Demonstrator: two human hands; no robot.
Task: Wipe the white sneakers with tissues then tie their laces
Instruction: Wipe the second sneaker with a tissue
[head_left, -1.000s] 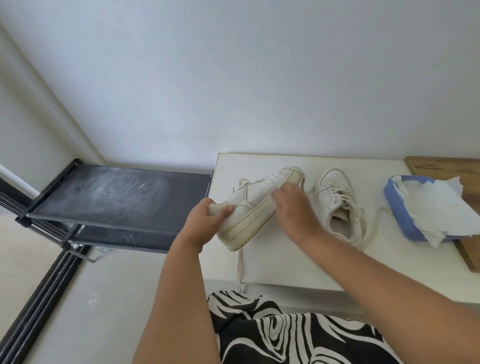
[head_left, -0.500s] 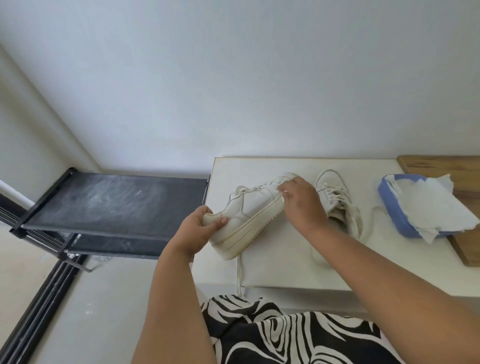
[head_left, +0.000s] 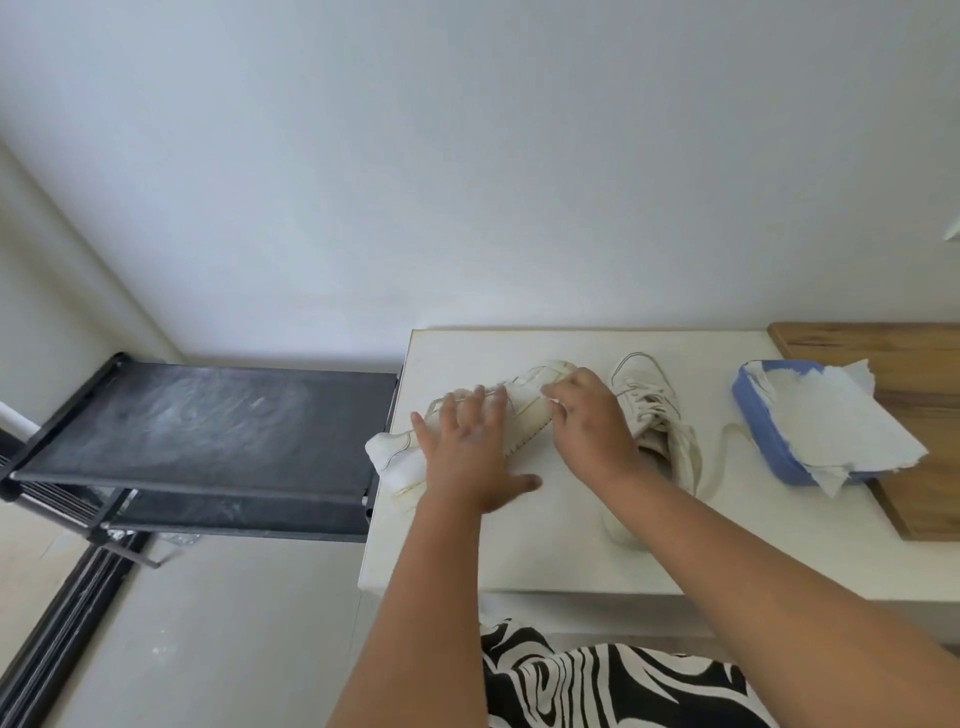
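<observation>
Sneakers (head_left: 519, 410) matt leather-like; tissue pack (head_left: 769, 431) blue plastic, paper; board (head_left: 893, 353) wood; rack (head_left: 208, 415) black metal, cloth.

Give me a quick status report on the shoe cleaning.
Left hand flat on tilted sneaker. Right hand pinching tissue against it. Second sneaker waiting, laces loose. Nothing blocking.

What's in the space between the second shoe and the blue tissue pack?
In the head view, only a loose white lace on bare white table lies between second shoe and blue tissue pack.

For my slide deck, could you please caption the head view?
Left hand steadies a white sneaker on the table while the right hand wipes it.
</observation>
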